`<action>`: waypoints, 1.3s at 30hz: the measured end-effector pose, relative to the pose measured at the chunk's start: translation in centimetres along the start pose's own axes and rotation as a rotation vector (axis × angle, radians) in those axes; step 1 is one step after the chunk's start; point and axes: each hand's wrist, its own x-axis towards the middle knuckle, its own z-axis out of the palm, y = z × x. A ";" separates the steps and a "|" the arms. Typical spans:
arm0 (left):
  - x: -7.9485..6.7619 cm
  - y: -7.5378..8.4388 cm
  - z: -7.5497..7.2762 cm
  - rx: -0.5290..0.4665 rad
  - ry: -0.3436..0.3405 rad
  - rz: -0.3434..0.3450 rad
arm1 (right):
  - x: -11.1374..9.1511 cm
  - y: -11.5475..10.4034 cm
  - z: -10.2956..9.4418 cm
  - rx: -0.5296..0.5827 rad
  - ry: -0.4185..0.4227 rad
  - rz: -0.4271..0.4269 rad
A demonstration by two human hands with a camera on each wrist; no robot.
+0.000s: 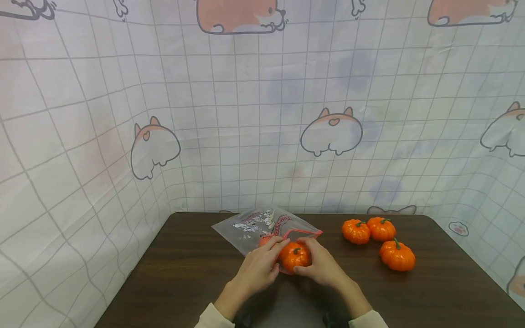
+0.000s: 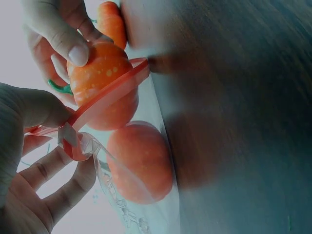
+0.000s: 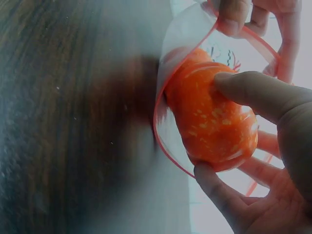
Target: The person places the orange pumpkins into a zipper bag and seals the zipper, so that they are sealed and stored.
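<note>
A clear plastic zip bag (image 1: 246, 225) with a red-edged mouth lies on the dark table. My left hand (image 1: 258, 269) pinches the red rim (image 2: 105, 97) of the bag between thumb and fingers. In my right hand (image 1: 324, 264) is a small orange pumpkin (image 1: 294, 257) with a green stem, gripped between thumb and fingers. That pumpkin sits partly inside the bag's mouth, as the left wrist view shows. Another pumpkin (image 2: 140, 163) lies inside the bag, mostly hidden by my left hand in the head view.
To the right on the table (image 1: 184, 259) stand three more orange pumpkins: two side by side, one pumpkin (image 1: 356, 231) and another pumpkin (image 1: 381, 228), with a third pumpkin (image 1: 397, 256) nearer. A grid-patterned curtain (image 1: 246, 136) hangs behind and at both sides.
</note>
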 end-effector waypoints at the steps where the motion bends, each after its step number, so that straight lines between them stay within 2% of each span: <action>1: 0.0 0.0 0.0 0.001 0.001 0.002 | 0.0 -0.1 0.1 0.004 0.000 0.002; 21: -0.1 0.3 0.0 0.004 -0.031 -0.007 | -0.1 -0.1 2.0 0.017 0.034 -0.024; 39: -0.2 0.3 0.2 -0.007 -0.050 -0.015 | -0.3 -0.4 2.8 -0.002 0.060 0.040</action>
